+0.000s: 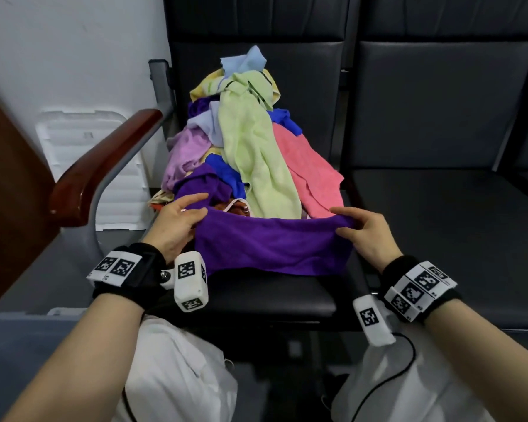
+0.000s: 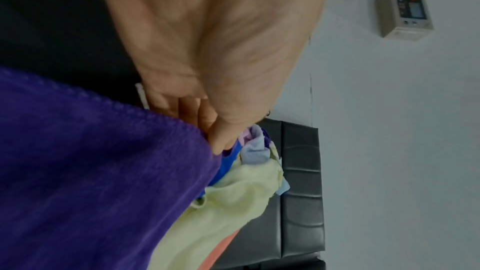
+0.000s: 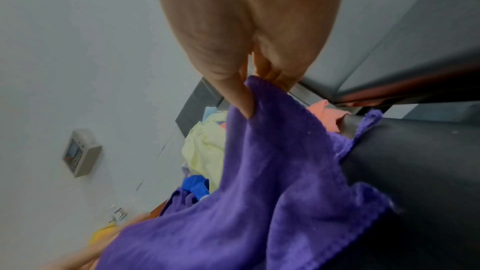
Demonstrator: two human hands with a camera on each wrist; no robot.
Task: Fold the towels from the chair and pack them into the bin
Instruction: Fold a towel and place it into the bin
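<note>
A purple towel (image 1: 272, 245) is held up by its top edge over the front of the black chair seat (image 1: 272, 296). My left hand (image 1: 180, 220) pinches its left top corner, thumb on the cloth; the left wrist view shows that hand (image 2: 215, 143) at the towel's edge (image 2: 103, 161). My right hand (image 1: 357, 223) pinches the right top corner, and in the right wrist view its thumb (image 3: 241, 100) presses the purple cloth (image 3: 259, 182). Behind lies a heap of towels (image 1: 250, 141): light green, pink, blue, lilac, yellow. A grey-blue bin (image 1: 19, 345) shows at the lower left.
A wooden armrest (image 1: 104, 166) on a grey frame stands left of the heap. A second black seat (image 1: 445, 223) adjoins on the right. White foam packing (image 1: 89, 141) leans on the wall. A cable (image 1: 387, 382) hangs by my right wrist.
</note>
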